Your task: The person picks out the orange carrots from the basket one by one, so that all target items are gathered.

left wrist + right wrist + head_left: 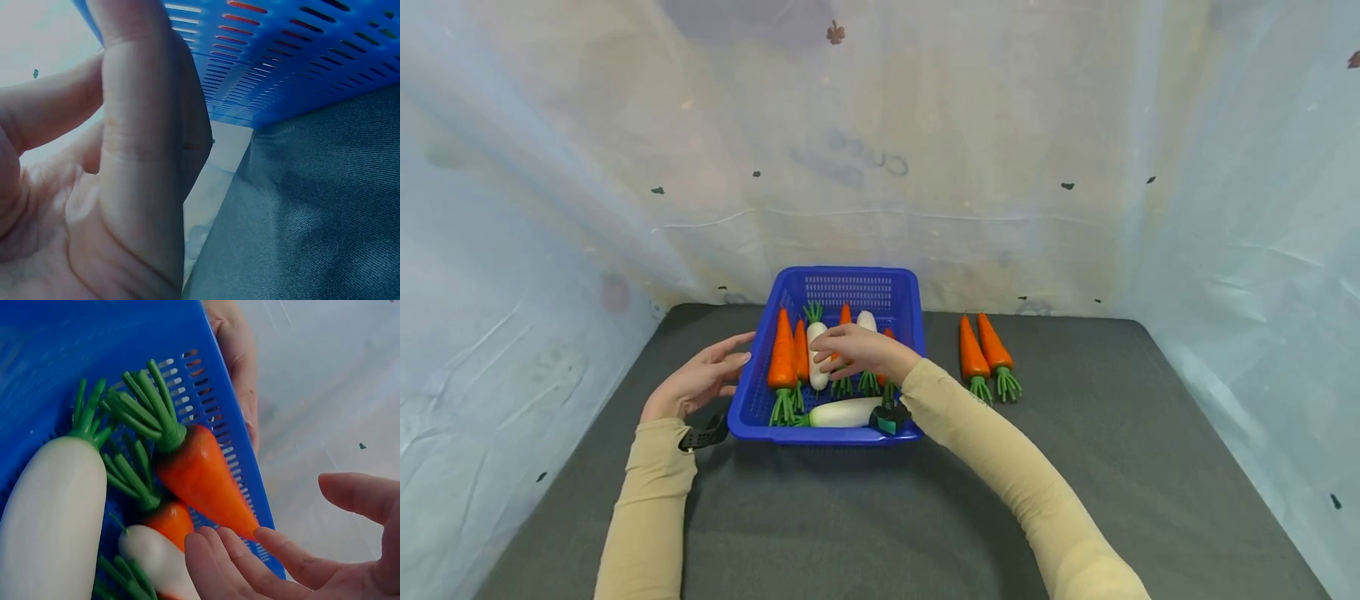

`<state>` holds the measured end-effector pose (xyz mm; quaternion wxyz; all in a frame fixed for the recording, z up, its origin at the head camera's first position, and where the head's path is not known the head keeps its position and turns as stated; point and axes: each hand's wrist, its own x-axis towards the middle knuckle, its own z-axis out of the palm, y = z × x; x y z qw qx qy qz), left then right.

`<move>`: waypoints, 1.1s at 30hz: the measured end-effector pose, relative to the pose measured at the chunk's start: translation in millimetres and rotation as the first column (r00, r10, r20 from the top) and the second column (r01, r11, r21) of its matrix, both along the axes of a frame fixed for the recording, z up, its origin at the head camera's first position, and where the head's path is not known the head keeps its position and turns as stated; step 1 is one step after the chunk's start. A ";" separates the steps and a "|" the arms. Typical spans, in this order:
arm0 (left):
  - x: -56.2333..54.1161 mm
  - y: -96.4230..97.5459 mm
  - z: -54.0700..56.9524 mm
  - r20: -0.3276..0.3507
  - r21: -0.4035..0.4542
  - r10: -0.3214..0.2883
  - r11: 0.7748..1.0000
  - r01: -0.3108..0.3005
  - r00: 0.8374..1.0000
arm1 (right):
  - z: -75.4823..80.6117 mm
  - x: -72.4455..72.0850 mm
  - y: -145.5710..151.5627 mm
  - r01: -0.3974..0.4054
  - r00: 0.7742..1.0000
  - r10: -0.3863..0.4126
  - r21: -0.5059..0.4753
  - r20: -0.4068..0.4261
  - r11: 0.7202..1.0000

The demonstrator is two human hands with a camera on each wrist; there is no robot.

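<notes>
A blue plastic basket (827,438) holds several orange carrots and white radishes with green tops. Over its middle hovers my right hand (865,346), fingers loosely extended and palm down, gripping nothing. In the right wrist view those fingertips overlap the tip of a large carrot (203,469), with a smaller carrot (172,519) beside it. One white radish (842,413) lies crosswise along the basket's front; another white radish (817,371) stands lengthwise under the right fingers. My left hand (703,375) is at the basket's left side, fingers right at the outer wall and rim.
Two carrots lie on the dark grey table (1075,467) right of the basket: one carrot (972,354) leaning close to the other carrot (994,343), tops toward me. Translucent plastic sheeting (1000,125) hangs behind the table and along both sides.
</notes>
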<state>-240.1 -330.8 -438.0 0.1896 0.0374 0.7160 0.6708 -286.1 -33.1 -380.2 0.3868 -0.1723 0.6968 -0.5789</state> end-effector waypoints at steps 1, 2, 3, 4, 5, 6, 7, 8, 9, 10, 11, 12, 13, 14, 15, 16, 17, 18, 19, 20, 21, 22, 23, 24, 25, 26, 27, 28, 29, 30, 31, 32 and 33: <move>0.6 -0.3 0.1 0.001 -0.001 0.000 1.000 0.000 1.000 | 0.2 0.8 -3.2 -0.004 1.000 0.004 0.002 0.004 1.000; 1.3 -0.7 0.1 0.002 -0.001 0.000 1.000 0.000 1.000 | -0.1 1.0 -6.3 -0.008 1.000 0.008 0.002 0.012 1.000; 2.0 -1.0 0.1 0.004 -0.002 0.000 1.000 0.000 1.000 | -0.5 1.2 -9.2 -0.009 1.000 0.009 0.001 0.022 1.000; 2.6 -1.3 0.1 0.006 -0.001 -0.001 1.000 0.001 1.000 | -0.8 1.3 -11.9 -0.010 1.000 0.010 0.005 0.028 1.000; 3.1 -1.5 0.1 0.008 0.001 -0.002 1.000 0.002 1.000 | -1.3 1.3 -14.2 -0.010 0.999 0.010 0.009 0.035 1.000; 3.6 -1.7 0.1 0.010 0.003 -0.004 1.000 0.004 1.000 | -1.9 1.2 -16.4 -0.006 0.999 0.005 0.012 0.046 1.000; 4.0 -1.8 0.1 0.012 0.007 -0.006 1.000 0.006 1.000 | -2.3 1.1 -18.3 -0.002 0.999 0.001 0.016 0.055 1.000; 4.3 -1.8 0.0 0.014 0.010 -0.006 1.000 0.006 1.000 | -2.8 0.5 -20.1 0.003 0.998 -0.005 0.017 0.068 1.000; 4.6 -1.8 0.0 0.016 0.012 -0.007 1.000 0.006 1.000 | -3.0 0.2 -21.4 0.006 0.997 -0.008 0.021 0.075 1.000; 4.8 -1.7 0.0 0.017 0.015 -0.006 1.000 0.006 1.000 | -3.0 -0.3 -22.5 0.009 0.997 -0.011 0.026 0.081 1.000; 4.9 -1.6 0.0 0.018 0.016 -0.005 1.000 0.005 1.000 | -3.1 -1.1 -23.3 0.010 0.996 -0.013 0.029 0.088 1.000; 4.9 -1.4 0.0 0.018 0.014 -0.004 1.000 0.004 1.000 | -3.4 -2.2 -24.1 0.011 0.996 -0.014 0.030 0.093 0.999; 4.8 -1.1 0.0 0.017 0.013 -0.005 1.000 0.005 1.000 | -3.3 -3.1 -24.5 0.009 0.995 -0.012 0.032 0.095 0.999; 4.5 -0.8 -0.1 0.016 0.012 -0.003 1.000 0.003 1.000 | -3.4 -4.1 -24.7 0.005 0.995 -0.008 0.034 0.096 0.999; 4.2 -0.5 -0.1 0.014 0.009 -0.003 1.000 0.003 1.000 | -3.4 -5.1 -24.8 0.001 0.995 -0.005 0.036 0.098 0.999; 3.8 -0.2 -0.2 0.011 0.006 -0.003 1.000 0.003 1.000 | -3.5 -6.2 -24.8 -0.001 0.995 -0.003 0.039 0.102 0.999; 3.4 0.0 -0.2 0.008 0.003 -0.004 1.000 0.004 1.000 | -3.8 -7.3 -24.7 -0.006 0.994 0.002 0.041 0.105 0.999; 3.0 0.2 -0.3 0.005 0.000 -0.005 1.000 0.005 1.000 | -4.1 -8.3 -24.6 -0.011 0.994 0.006 0.044 0.107 0.999; 2.8 0.4 -0.2 0.003 0.000 -0.004 1.000 0.004 1.000 | -4.1 -8.9 -24.4 -0.015 0.994 0.010 0.046 0.113 0.999; 2.6 0.5 -0.1 0.002 -0.002 -0.003 1.000 0.003 1.000 | -4.4 -9.8 -24.5 -0.018 0.993 0.012 0.048 0.118 0.999; 2.5 0.6 0.0 0.001 -0.004 -0.004 1.000 0.004 1.000 | -4.6 -10.4 -24.6 -0.020 0.992 0.014 0.051 0.122 0.998; 2.4 0.5 0.2 0.001 -0.002 -0.005 1.000 0.005 1.000 | -4.7 -11.1 -24.9 -0.023 0.992 0.017 0.054 0.124 0.998; 2.3 0.4 0.5 0.003 0.001 -0.007 1.000 0.007 1.000 | -5.0 -11.6 -25.4 -0.026 0.992 0.019 0.055 0.123 0.998; 2.2 0.2 0.8 0.003 0.004 -0.009 1.000 0.009 1.000 | -5.3 -12.4 -26.1 -0.026 0.992 0.019 0.058 0.125 0.998; 2.1 0.1 1.1 0.004 0.009 -0.010 1.000 0.010 1.000 | -5.3 -13.0 -27.0 -0.028 0.992 0.021 0.059 0.124 0.998; 1.9 0.0 1.3 0.004 0.012 -0.011 1.000 0.011 1.000 | -5.5 -13.6 -28.1 -0.031 0.992 0.023 0.060 0.124 0.998; 1.7 -0.2 1.6 0.005 0.014 -0.013 1.000 0.012 1.000 | -5.2 -13.9 -29.2 -0.032 0.991 0.024 0.057 0.129 0.998; 1.6 -0.4 1.8 0.006 0.019 -0.012 1.000 0.012 1.000 | -4.7 -14.0 -30.5 -0.034 0.990 0.027 0.054 0.136 0.998; 1.4 -0.6 2.0 0.006 0.021 -0.011 1.000 0.011 1.000 | -4.4 -14.2 -31.9 -0.034 0.989 0.027 0.050 0.145 0.998; 1.3 -0.8 2.1 0.006 0.021 -0.010 1.000 0.010 1.000 | -4.1 -14.4 -33.1 -0.034 0.988 0.026 0.048 0.153 0.998; 1.2 -0.9 2.3 0.008 0.020 -0.010 1.000 0.009 1.000 | -3.5 -14.2 -34.0 -0.034 0.987 0.026 0.046 0.160 0.998; 1.2 -1.1 2.4 0.009 0.019 -0.010 1.000 0.010 1.000 | -3.2 -14.0 -34.8 -0.033 0.985 0.025 0.044 0.170 0.998; 1.2 -1.3 2.5 0.010 0.019 -0.011 1.000 0.011 1.000 | -2.8 -13.8 -35.6 -0.033 0.984 0.024 0.046 0.177 0.998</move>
